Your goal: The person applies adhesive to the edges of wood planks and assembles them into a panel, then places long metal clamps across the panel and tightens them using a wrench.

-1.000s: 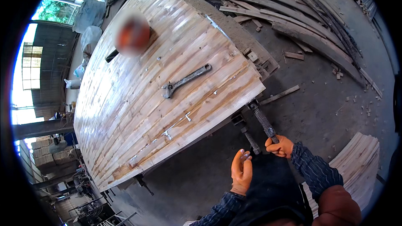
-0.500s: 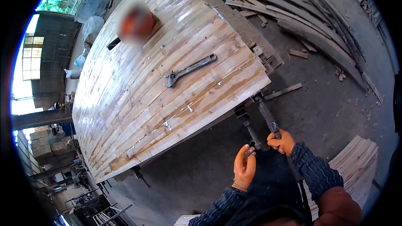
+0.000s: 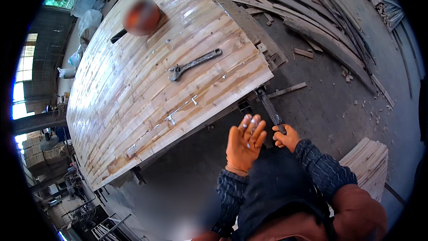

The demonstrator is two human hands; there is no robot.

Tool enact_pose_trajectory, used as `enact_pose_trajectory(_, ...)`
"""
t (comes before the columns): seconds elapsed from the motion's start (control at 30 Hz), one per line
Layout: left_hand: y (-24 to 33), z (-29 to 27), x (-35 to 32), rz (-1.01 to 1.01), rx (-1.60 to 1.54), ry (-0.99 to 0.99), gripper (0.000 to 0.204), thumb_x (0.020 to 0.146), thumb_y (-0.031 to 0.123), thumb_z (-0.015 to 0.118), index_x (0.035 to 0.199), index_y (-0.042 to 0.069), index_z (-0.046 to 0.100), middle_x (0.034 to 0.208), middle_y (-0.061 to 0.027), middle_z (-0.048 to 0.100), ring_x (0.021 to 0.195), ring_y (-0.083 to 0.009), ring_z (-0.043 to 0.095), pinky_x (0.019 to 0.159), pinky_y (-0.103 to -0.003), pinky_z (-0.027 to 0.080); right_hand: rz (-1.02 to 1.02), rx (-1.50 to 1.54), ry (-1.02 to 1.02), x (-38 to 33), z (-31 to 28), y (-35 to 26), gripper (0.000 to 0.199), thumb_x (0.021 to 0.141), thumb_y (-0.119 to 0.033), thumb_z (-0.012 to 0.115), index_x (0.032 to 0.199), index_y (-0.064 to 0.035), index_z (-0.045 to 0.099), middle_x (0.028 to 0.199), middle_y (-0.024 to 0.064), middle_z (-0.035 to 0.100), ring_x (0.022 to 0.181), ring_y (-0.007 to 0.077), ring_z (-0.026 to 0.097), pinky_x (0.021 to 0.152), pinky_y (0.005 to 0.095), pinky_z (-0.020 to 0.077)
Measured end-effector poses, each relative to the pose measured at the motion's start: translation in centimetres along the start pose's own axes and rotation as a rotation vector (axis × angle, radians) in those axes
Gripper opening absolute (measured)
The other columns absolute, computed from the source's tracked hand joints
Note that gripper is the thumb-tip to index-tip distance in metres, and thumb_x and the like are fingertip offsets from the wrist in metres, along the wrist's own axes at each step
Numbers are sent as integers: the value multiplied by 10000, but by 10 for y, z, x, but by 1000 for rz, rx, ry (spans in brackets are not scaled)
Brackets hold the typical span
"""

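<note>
Head view: looks down on one large panel (image 3: 147, 85) of narrow wooden strips, filling the side from 12 round to 8 o'clock, streaked with white smears (image 3: 170, 119).
Threaded rod (image 3: 270, 109): sits at 3 o'clock; runs with its long axis from 11 to 5 o'clock, upper end at the panel's edge, lower end in the right hand.
Right hand (image 3: 287, 138): orange-gloved, curled closed around the rod's lower end, between 3 and 4 o'clock.
Left hand (image 3: 244, 147): orange-gloved, raised at 5 o'clock, palm showing, loosely spread toward 1 o'clock, white on the fingertips.
Metal bracket (image 3: 244, 106): one, just beside the rod's upper end, on its 9 o'clock side.
Wrench (image 3: 195, 64): one, lying flat on the panel at 11 o'clock, head toward 8, handle toward 2.
Orange object (image 3: 141, 16): one, blurred, on the panel, farther toward 11; cannot tell whether a container.
Pale sacks (image 3: 90, 22): at least three, near 10 o'clock, past the panel; cannot tell the contents.
Long boards (image 3: 330, 35): piled at 2 o'clock, overlapping too closely to count.
Plank stack (image 3: 365, 165): one, at 4 o'clock.
</note>
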State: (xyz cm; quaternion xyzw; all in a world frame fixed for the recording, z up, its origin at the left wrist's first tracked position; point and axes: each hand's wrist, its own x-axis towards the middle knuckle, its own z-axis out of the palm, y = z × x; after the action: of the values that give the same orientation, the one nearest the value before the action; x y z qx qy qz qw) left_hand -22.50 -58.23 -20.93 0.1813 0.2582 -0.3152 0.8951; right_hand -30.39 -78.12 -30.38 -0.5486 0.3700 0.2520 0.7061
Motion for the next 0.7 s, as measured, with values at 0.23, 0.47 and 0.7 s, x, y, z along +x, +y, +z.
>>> enact_pose_trajectory(0.23, 13, 43, 16, -24, -255, -159, 615, 1039, 490, 440, 1521, 109, 403, 1597, -107, 390, 1484, -323, 345, 1183, -514, 333, 17, -115, -83, -2, -8, -5, 305, 956, -154, 604, 1207, 15, 564, 904, 110, 669, 702, 153, 649, 656, 307, 547)
enact_pose_trajectory(0.47, 31, 86, 58, -20, -10, -283, 681, 1034, 533, 409, 1570, 121, 322, 1631, -111, 327, 1511, -330, 276, 1217, -500, 256, 32, -99, -129, 8, -10, -3, 323, 945, -152, 617, 1206, 32, 564, 898, 125, 679, 707, 176, 660, 701, 319, 562)
enact_pose_trajectory(0.7, 103, 109, 171, 423, 1364, -310, 549, 1064, 350, 393, 1504, 22, 373, 1590, -192, 359, 1493, -355, 295, 1226, -470, 181, 50, -98, -71, 4, -9, -7, 392, 909, -132, 654, 1243, 58, 580, 945, 135, 703, 786, 186, 682, 768, 328, 566)
